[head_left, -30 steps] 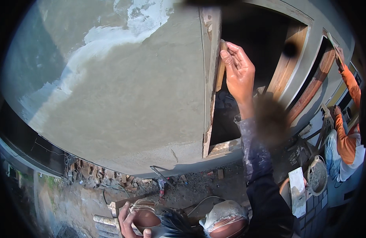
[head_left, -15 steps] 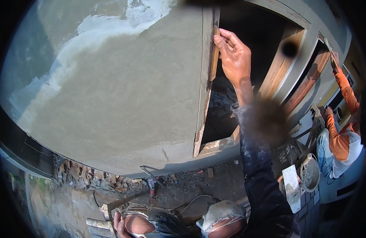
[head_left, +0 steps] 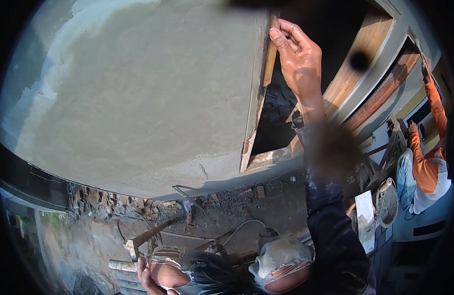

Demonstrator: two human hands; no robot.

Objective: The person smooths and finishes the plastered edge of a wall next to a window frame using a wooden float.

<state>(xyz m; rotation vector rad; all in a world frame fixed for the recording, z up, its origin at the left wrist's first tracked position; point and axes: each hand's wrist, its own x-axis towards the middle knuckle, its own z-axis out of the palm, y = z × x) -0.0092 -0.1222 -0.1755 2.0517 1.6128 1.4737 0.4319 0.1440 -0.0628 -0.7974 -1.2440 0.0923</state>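
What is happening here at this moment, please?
The person's right hand pinches a short wooden strip along the wooden frame of an opening in a grey wall. The left hand is down beside the person's bent knee. At right, a co-worker holds one orange-sleeved arm up beside a reddish wooden post.

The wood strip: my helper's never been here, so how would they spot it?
Find the grey wall, then the dark opening along its right edge. At that edge is the short wood strip, pinched in the right hand, unlike the wider post across the opening.
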